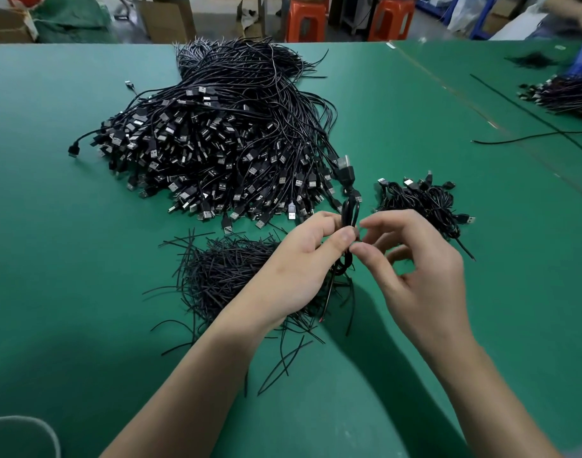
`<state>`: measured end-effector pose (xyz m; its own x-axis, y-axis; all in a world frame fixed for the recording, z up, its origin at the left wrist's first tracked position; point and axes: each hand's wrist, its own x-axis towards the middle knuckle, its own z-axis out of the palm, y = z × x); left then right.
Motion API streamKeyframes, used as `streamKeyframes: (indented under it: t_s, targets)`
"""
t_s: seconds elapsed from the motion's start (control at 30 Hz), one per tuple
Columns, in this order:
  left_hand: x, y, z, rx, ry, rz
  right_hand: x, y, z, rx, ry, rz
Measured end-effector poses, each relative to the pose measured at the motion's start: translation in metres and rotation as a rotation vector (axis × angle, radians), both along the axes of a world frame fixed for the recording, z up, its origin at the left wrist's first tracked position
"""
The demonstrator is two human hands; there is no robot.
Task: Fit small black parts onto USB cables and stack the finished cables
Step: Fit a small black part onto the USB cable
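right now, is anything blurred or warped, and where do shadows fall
Head view: the wide-angle lens stretches both forearms at bottom; soft shadows lie on the green table beneath them; the plug on the held cable looks slightly soft, left hand and right hand sharp.

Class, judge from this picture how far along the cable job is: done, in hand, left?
Done: a small pile of coiled black USB cables lies beside the right hand. In hand: the left hand holds one looped black USB cable; the right hand pinches it. Left: the large heap of loose black USB cables, far bigger.
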<state>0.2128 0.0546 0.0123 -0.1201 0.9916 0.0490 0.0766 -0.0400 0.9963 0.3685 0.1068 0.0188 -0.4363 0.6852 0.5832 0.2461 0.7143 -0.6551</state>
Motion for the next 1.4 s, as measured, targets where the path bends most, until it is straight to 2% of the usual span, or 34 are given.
streamKeyframes:
  t_s: [0.07,0.13,0.27,0.37,0.47,0.57,0.67,0.73,0.8,0.9,0.97,1.1,1.3,1.4]
  targets:
    - [0.001,0.000,0.000,-0.013,0.026,-0.007,0.003,0.005,0.003,0.065,-0.049,0.049]
    - [0.002,-0.001,0.001,-0.011,-0.001,-0.005,0.005,0.008,0.006,0.024,-0.058,0.068]
    - [0.003,-0.002,0.005,0.013,-0.078,0.002,0.010,0.006,0.005,-0.160,-0.038,0.051]
    - [0.001,-0.001,0.005,0.017,-0.031,-0.007,0.010,0.006,0.006,-0.295,-0.009,0.048]
    - [-0.004,-0.001,0.003,0.012,0.040,0.010,0.009,0.010,0.008,-0.520,0.045,0.091]
    - [-0.010,0.000,0.006,0.048,0.168,0.095,0.006,0.010,0.008,-0.844,0.137,0.144]
    - [-0.012,0.000,0.007,0.169,0.394,0.172,0.002,0.006,0.004,-1.123,0.126,0.186]
    - [-0.011,0.000,0.006,0.224,0.530,0.199,0.000,0.004,0.003,-1.259,0.137,0.221]
    - [-0.008,0.000,0.003,0.243,0.629,0.202,-0.002,0.003,0.003,-1.312,0.153,0.203]
    - [-0.007,0.000,-0.001,0.262,0.678,0.211,-0.009,-0.002,-0.001,-1.239,0.179,0.097]
    - [-0.007,0.000,-0.002,0.263,0.627,0.209,-0.015,-0.005,-0.003,-1.165,0.237,0.027]
    - [-0.005,-0.001,0.002,0.174,0.363,0.222,-0.024,-0.008,-0.004,-0.849,0.264,-0.081]
    - [-0.006,-0.003,0.004,-0.092,-0.150,0.043,-0.023,-0.012,-0.005,-0.251,0.093,-0.171]
    - [-0.006,-0.002,0.003,-0.105,-0.263,0.069,-0.022,-0.009,-0.003,-0.113,0.012,-0.199]
